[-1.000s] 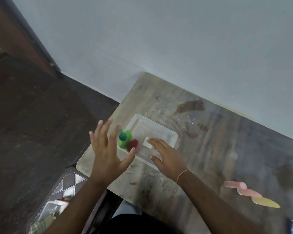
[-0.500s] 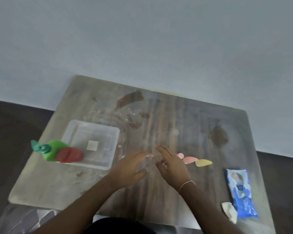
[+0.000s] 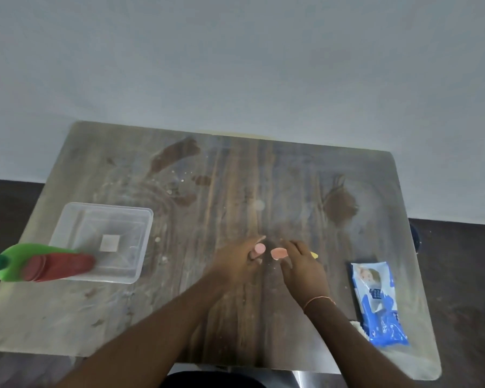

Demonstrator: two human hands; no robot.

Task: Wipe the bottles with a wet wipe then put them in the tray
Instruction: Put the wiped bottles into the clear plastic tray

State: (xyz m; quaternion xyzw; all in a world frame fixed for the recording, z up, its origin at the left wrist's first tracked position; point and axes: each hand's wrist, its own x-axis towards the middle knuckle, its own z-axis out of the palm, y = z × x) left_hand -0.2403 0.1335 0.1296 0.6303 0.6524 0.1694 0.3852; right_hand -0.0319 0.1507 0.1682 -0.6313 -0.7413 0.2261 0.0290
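- The green bottle (image 3: 20, 261) lies on its side across the near-left corner of the tray (image 3: 76, 219), its red label end inside and its capped neck sticking out over the table (image 3: 235, 169) edge. I'd count that one as put away, if a bit sloppily; whether it was wiped I can't say from here.
- The rest of the tray holds nothing but a small square patch on its floor.
- Three little bottles lie in a row mid-table, well apart from the tray: a pink one (image 3: 259, 248), a peach one (image 3: 278, 253), and a yellow one (image 3: 314, 255) that is mostly hidden behind the right hand.
- The left hand (image 3: 235, 264) has its fingers curled about the pink one, which shows at the fingertips; it looks like a pinch, though the blur makes the grip hard to be sure of.
- The right hand (image 3: 303, 267) hovers with fingers bent down at the peach one, touching it or just shy of it. I can't tell if it has hold.
- The wipes pack (image 3: 378, 303) sits near the right edge, and a bit of crumpled wipe (image 3: 357, 326) peeks out beside it. Neither hand holds a wipe.
- My reading: one bottle in, three to go. Those three need wiping and carrying left to the tray, so the job looks well short of half done.
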